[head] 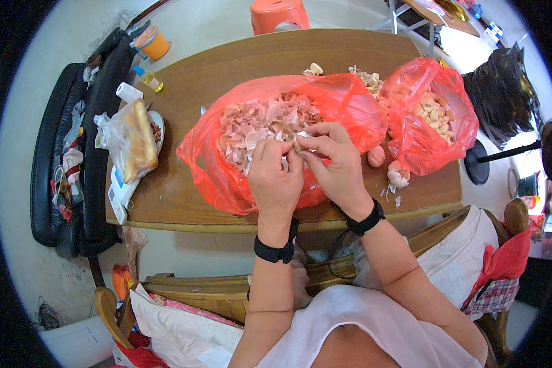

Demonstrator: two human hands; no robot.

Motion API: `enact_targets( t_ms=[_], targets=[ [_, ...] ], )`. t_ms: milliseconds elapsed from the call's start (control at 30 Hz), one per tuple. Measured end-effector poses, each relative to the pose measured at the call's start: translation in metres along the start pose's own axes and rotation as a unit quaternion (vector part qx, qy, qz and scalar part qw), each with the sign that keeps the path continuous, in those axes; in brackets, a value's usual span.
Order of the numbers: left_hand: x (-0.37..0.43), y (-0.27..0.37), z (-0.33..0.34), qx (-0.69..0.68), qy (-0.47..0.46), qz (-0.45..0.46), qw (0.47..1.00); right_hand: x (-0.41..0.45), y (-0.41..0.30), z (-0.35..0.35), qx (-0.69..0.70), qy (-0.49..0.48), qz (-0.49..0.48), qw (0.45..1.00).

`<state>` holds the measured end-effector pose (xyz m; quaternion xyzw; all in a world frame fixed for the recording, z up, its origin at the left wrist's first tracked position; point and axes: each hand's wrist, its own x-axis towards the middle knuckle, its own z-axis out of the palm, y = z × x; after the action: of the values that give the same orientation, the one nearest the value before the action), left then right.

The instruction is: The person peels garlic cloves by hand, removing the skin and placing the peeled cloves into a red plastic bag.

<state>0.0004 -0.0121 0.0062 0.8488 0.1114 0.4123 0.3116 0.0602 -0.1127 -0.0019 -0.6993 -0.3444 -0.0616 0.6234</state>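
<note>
My left hand [276,168] and my right hand [333,156] meet over a red plastic bag [257,87] spread wide on the table. Between the fingertips of both hands is a small garlic clove [299,142], partly covered by the fingers. Papery garlic skins [262,117] fill the bag beneath. To the right, a second red plastic bag [430,76] holds many peeled garlic cloves [432,115]. Two garlic bulbs lie near my right hand: one pinkish bulb [376,156] and one paler bulb [398,174] by the table's front edge.
Bagged sliced bread [135,142], a plate [161,124] of nuts or beans, a paper roll [129,92] and a spray bottle [149,79] stand on the wooden table [202,64] at left. More garlic [370,80] lies behind the bags. A red stool [279,16] is beyond.
</note>
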Motion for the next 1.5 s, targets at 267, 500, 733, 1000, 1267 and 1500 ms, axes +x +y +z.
enact_targets(
  t_ms=[267,500,733,1000,1267,1500],
  targets=[
    [0.0,-0.008,0.002,0.027,0.063,-0.003,0.998,-0.001,0.009,-0.003,0.156,-0.015,0.044,0.987],
    [0.004,-0.016,-0.009,0.093,0.029,-0.04,0.994,0.004,-0.001,-0.013,0.395,-0.01,0.199,0.897],
    [0.004,-0.003,-0.008,0.037,-0.016,-0.012,0.999,0.006,0.01,-0.01,0.087,0.0,0.047,0.995],
    [0.002,-0.003,-0.006,0.006,-0.016,0.035,0.999,0.001,0.009,-0.004,0.037,0.002,0.023,0.999],
    [-0.002,0.002,-0.002,0.069,0.014,0.058,0.996,0.001,0.002,-0.004,0.037,-0.026,0.006,0.999],
    [-0.002,0.002,0.001,0.053,0.041,0.066,0.996,0.003,0.005,-0.006,-0.003,-0.037,-0.031,0.999]
  ],
)
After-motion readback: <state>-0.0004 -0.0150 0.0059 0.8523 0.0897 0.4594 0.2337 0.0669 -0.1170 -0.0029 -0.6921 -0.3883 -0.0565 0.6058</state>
